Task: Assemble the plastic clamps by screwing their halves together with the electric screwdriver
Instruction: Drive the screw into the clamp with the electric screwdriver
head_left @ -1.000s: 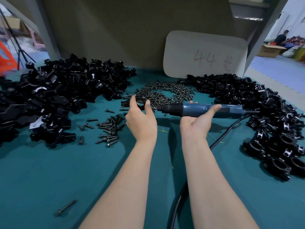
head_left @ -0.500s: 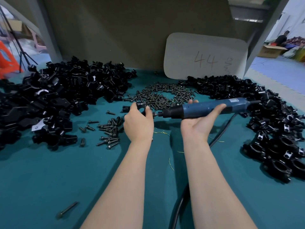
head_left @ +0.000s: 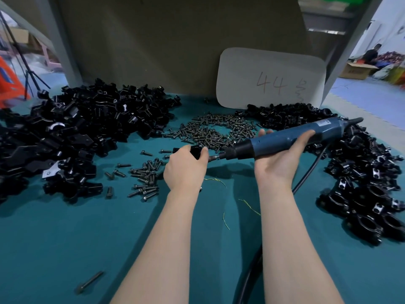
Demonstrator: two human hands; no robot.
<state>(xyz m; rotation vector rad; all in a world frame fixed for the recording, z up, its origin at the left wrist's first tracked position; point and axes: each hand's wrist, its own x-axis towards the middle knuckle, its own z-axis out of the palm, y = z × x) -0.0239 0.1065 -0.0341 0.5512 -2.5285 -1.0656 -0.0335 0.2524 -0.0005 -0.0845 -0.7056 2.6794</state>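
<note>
Left hand [head_left: 186,165] is in the centre of the frame with its back turned to the camera, and its forearm comes up from the lower edge. The fingers and the thumb are curled round a small black clamp [head_left: 195,150] and grip it just above the bench [head_left: 65,238]; most of the clamp is hidden behind the hand.

Right hand [head_left: 278,163] is right of centre with the palm turned upward. It holds the electric screwdriver [head_left: 285,137] from below: the thumb lies on the near side of the blue body, and the fingertips [head_left: 263,132] show over the far side. The tool is tilted, with its rear end higher, toward the upper right, and its bit points left and a little down. The tip of the bit meets the clamp beside the left thumb. A black cable [head_left: 252,277] runs from the rear of the tool down to the lower edge.

On the left side of the frame lies a big pile of black clamp halves [head_left: 87,128]. A heap of screws [head_left: 214,130] lies behind the hands, and a smaller group of screws [head_left: 146,178] is left of the left hand. On the right side lies a pile of black clamps [head_left: 361,183]. One long bolt [head_left: 88,283] lies alone at the lower left. A white board [head_left: 271,80] marked "44" leans at the back.
</note>
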